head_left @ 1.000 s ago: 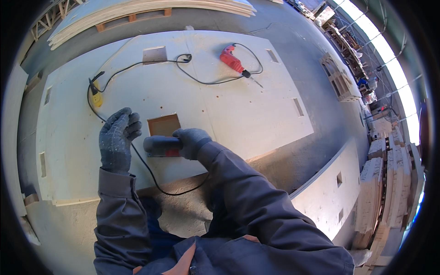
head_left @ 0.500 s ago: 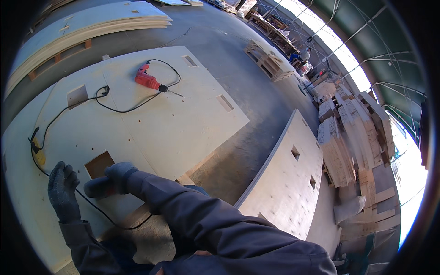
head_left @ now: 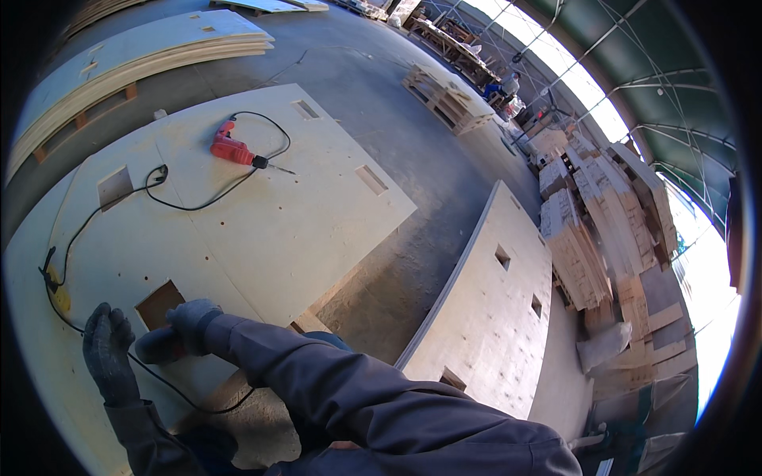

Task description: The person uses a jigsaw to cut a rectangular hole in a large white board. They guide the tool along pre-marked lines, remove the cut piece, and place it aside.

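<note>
My right hand [head_left: 193, 320], in a grey glove, is closed round a dark hand-held power tool with a reddish part [head_left: 161, 344]. The tool is over the pale plywood panel [head_left: 286, 238], beside a rectangular cutout [head_left: 159, 305]. Its working end is hard to make out. My left hand [head_left: 109, 357], also gloved, is raised at the left of the tool with its fingers extended and slightly bent. A black cable [head_left: 190, 398] passes by this hand and loops down over the panel's near edge. I see nothing held in the left hand.
A red corded drill [head_left: 232, 149] lies on the panel's far part, its cord running to a yellow item [head_left: 59, 295] at the left. Another panel with cutouts [head_left: 484, 317] leans at the right. Stacked boards [head_left: 143, 51], a pallet [head_left: 448, 99] and timber piles [head_left: 591, 214] stand around.
The view has shifted slightly, so the panel and drill appear lower and farther left. Both hands remain near the cutout, the right one still on the tool.
</note>
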`<state>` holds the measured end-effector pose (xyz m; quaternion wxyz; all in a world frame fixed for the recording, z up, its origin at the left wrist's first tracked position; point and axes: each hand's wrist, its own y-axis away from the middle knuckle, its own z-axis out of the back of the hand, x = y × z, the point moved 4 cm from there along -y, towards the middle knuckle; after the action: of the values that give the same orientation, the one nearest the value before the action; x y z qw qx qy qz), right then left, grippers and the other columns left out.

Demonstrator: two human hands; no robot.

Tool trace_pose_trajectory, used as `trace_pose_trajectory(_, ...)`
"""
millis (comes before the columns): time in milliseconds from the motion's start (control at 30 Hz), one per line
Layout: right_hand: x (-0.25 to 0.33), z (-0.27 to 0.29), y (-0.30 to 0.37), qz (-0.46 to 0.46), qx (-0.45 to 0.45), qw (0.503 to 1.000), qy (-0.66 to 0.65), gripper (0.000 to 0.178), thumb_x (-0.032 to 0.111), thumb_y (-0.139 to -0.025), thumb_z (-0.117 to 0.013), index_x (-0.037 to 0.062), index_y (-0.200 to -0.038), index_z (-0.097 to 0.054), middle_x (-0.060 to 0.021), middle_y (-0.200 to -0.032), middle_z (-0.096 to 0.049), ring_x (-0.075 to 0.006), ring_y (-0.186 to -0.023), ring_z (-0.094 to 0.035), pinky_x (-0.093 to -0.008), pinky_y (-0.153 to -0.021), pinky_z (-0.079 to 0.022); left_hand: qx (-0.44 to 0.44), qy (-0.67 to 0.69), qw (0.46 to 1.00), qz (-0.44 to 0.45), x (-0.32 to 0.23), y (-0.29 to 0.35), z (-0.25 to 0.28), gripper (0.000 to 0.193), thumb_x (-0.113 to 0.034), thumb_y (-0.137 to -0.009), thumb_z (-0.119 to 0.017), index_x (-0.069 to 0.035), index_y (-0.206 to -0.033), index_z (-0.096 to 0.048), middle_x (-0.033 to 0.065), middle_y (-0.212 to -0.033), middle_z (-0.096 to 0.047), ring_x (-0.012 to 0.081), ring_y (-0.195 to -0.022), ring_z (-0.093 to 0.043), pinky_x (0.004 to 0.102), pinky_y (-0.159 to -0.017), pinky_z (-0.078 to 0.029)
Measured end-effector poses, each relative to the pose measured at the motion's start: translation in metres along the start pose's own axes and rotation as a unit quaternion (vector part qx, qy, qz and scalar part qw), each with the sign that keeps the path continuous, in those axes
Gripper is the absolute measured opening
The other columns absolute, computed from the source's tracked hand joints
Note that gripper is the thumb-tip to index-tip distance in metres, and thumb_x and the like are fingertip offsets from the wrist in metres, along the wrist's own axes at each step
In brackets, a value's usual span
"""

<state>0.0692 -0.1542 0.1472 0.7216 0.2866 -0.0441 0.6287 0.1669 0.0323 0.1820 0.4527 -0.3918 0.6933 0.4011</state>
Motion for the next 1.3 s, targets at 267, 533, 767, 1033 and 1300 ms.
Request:
trace_pose_trajectory(267, 0.001, 0.001, -0.002, 0.007, -0.002, 1.000, -0.006, 0.044, 0.035, -0.075, -0.079, 0.0087, -0.109, -0.070, -0.0143, -0.104, -0.073, -0.0341, -0.099, -0.071, -0.0432, -0.085, -0.057, 0.004, 0.008, 1.000, 0.002, 0.002, -0.004, 0.005, 0.036, -0.028, -0.100, -0.060, -0.010, -0.132, -0.063, 0.0065, -0.112, -0.071, 0.0201, -0.095, -0.066, 0.0366, -0.084, -0.051)
trace_pose_trajectory(533, 0.005, 0.005, 0.000, -0.003, 0.014, 1.000, -0.004, 0.043, 0.032, -0.075, -0.079, 0.0094, -0.110, -0.069, -0.0143, -0.107, -0.073, -0.0343, -0.102, -0.071, -0.0434, -0.087, -0.057, -0.001, 0.001, 1.000, -0.003, -0.003, 0.000, 0.000, 0.036, -0.027, -0.100, -0.060, -0.010, -0.131, -0.063, 0.0065, -0.111, -0.071, 0.0197, -0.095, -0.066, 0.0363, -0.084, -0.051)
trace_pose_trajectory(767, 0.002, 0.004, 0.000, -0.001, 0.013, 1.000, -0.004, 0.045, 0.032, -0.075, -0.079, 0.0102, -0.112, -0.068, -0.0145, -0.108, -0.072, -0.0353, -0.103, -0.070, -0.0438, -0.088, -0.056, 0.015, -0.014, 1.000, 0.000, 0.003, -0.004, 0.004, 0.040, -0.031, -0.103, -0.056, -0.008, -0.136, -0.060, 0.0077, -0.116, -0.072, 0.0196, -0.097, -0.068, 0.0344, -0.087, -0.053)
trace_pose_trajectory(1033, 0.004, 0.005, 0.001, 0.003, 0.001, 1.000, -0.019, 0.045, 0.031, -0.075, -0.078, 0.0095, -0.112, -0.067, -0.0152, -0.107, -0.072, -0.0354, -0.102, -0.070, -0.0445, -0.087, -0.056, 0.015, -0.020, 1.000, -0.003, 0.000, 0.000, 0.001, 0.040, -0.032, -0.102, -0.056, -0.009, -0.135, -0.060, 0.0087, -0.118, -0.071, 0.0209, -0.099, -0.068, 0.0357, -0.090, -0.053)
trace_pose_trajectory(1300, 0.004, 0.004, -0.002, 0.001, 0.011, 1.000, -0.024, 0.047, 0.019, -0.070, -0.078, 0.0091, -0.114, -0.065, -0.0157, -0.105, -0.072, -0.0355, -0.099, -0.071, -0.0449, -0.084, -0.057, 0.005, -0.023, 1.000, -0.012, -0.004, 0.004, -0.004, 0.039, -0.031, -0.101, -0.058, -0.009, -0.133, -0.061, 0.0087, -0.115, -0.072, 0.0210, -0.097, -0.068, 0.0366, -0.088, -0.053)
